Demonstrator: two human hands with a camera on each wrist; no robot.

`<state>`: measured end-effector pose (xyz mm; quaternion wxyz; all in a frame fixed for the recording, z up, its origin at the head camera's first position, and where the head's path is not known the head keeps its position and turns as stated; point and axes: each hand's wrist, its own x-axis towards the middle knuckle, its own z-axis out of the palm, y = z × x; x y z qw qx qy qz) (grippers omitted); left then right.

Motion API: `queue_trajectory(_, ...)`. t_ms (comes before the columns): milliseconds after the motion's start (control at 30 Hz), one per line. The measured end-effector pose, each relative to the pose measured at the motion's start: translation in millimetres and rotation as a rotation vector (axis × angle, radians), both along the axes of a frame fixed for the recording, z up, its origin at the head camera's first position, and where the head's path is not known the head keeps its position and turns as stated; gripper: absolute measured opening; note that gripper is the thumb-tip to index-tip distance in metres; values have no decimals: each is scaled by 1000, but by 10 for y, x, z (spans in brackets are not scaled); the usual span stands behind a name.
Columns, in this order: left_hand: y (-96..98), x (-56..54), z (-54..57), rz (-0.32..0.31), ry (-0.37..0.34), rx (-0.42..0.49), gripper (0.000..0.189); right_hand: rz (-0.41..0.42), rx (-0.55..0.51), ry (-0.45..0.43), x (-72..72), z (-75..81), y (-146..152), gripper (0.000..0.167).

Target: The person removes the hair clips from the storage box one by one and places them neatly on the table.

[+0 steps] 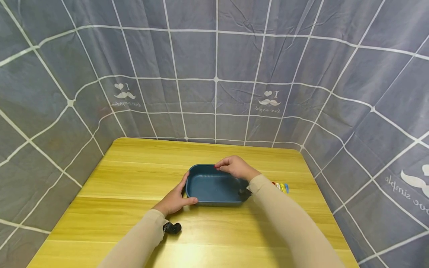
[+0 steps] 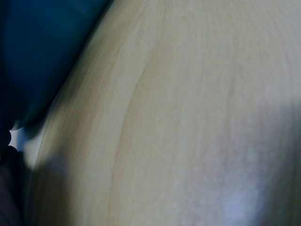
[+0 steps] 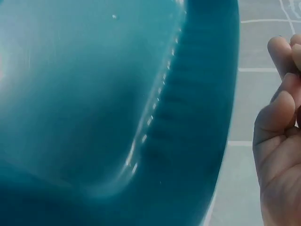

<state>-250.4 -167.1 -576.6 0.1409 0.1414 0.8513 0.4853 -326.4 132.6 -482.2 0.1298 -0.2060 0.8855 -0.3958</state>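
A dark blue rectangular plastic basin (image 1: 218,189) stands on the wooden table, its inside facing up. My left hand (image 1: 173,200) holds its near left corner, with the fingers along the left wall and the thumb on the near rim. Over the far rim, my right hand (image 1: 237,167) pinches a small red piece (image 1: 216,166) between thumb and fingers; its kind is too small to tell. The right wrist view has the basin's wall (image 3: 202,94) up close, with the curled fingers (image 3: 277,117) beyond it. In the left wrist view the basin's outer side (image 2: 42,52) fills the upper left corner.
Several small coloured clip-like pieces (image 1: 282,187), red, white, yellow and blue, lie in a row right of the basin, partly behind my right sleeve (image 1: 285,212). A black wrist camera (image 1: 172,228) sits at my left cuff. Grey checked curtain (image 1: 197,96) surrounds the table (image 1: 134,178).
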Motion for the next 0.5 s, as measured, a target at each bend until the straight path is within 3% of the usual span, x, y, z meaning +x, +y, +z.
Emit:
queue_trajectory(300, -1, -1, -3, -3, 4, -14, 117, -53, -104, -55, 26, 31, 226, 34)
queue_trajectory(500, 4, -2, 3, -6, 0, -11, 117, -105, -86, -44, 78, 64, 443, 37)
